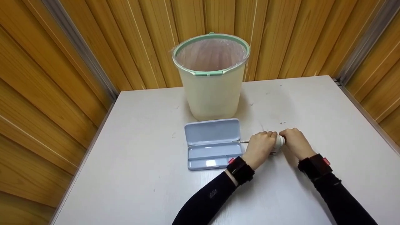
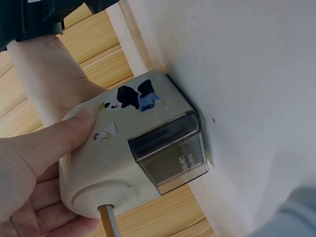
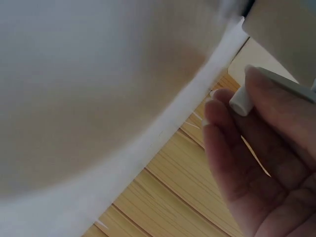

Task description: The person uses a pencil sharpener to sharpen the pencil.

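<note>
My left hand (image 1: 261, 147) grips a white hand-crank pencil sharpener (image 2: 106, 165) on the white table, its thumb across the sticker-marked side. A pencil (image 2: 109, 222) sits in the sharpener's round front hole, pointing toward the pencil case in the head view. On the opposite side, my right hand (image 1: 297, 143) pinches the small white crank knob (image 3: 241, 101) between thumb and fingers. The sharpener's clear shavings drawer (image 2: 177, 160) shows in the left wrist view. Most of the sharpener is hidden behind the left hand in the head view.
An open light-blue pencil case (image 1: 213, 132) lies just left of my left hand. Behind it stands a cream bin (image 1: 214, 97) with a green rim and a plastic liner. Wood-patterned panels (image 1: 150, 47) close off the table's back and sides.
</note>
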Demonstrator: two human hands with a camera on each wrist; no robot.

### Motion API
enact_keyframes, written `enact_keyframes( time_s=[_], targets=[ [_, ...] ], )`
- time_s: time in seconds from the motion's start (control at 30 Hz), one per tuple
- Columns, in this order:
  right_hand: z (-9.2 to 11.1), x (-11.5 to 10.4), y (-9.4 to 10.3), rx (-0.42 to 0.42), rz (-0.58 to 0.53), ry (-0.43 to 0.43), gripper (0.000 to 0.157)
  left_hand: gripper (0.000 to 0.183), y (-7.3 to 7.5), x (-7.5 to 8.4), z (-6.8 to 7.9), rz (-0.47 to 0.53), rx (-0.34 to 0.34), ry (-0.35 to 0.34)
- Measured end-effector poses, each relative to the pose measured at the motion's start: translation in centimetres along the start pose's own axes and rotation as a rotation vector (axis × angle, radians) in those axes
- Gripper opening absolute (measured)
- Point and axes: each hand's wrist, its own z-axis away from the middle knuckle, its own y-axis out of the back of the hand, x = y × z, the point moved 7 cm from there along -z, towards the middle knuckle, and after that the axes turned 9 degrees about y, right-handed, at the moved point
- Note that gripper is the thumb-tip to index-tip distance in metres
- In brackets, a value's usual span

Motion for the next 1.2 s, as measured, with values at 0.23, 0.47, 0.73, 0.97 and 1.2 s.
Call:
enact_keyframes(
  time_s=[0.23, 0.47, 0.73, 0.97, 1.2],
  targets=[
    [0.3, -0.1, 0.0, -0.055, -0.001, 0.019, 0.013, 0.019, 0.2, 0.0, 0.0, 0.014, 0.014, 0.020],
    [0.2, 0.4, -0.2, -0.128, -0.045, -0.023, 0.008, 0.022, 0.1, -0.1, 0.0, 0.037, -0.012, 0.033],
    [0.2, 0.6, -0.3, -0.193, -0.059, -0.042, 0.005, 0.022, -0.1, -0.1, -0.1, 0.031, -0.020, 0.052],
    [0.5, 0.6, -0.2, -0.227, -0.079, -0.038, 0.008, 0.019, -0.1, 0.1, -0.2, 0.002, -0.015, 0.072],
    [1.3, -0.2, 0.1, -0.264, -0.166, 0.003, 0.008, 0.013, 0.1, 0.2, -0.2, -0.020, 0.017, 0.077]
  ],
)
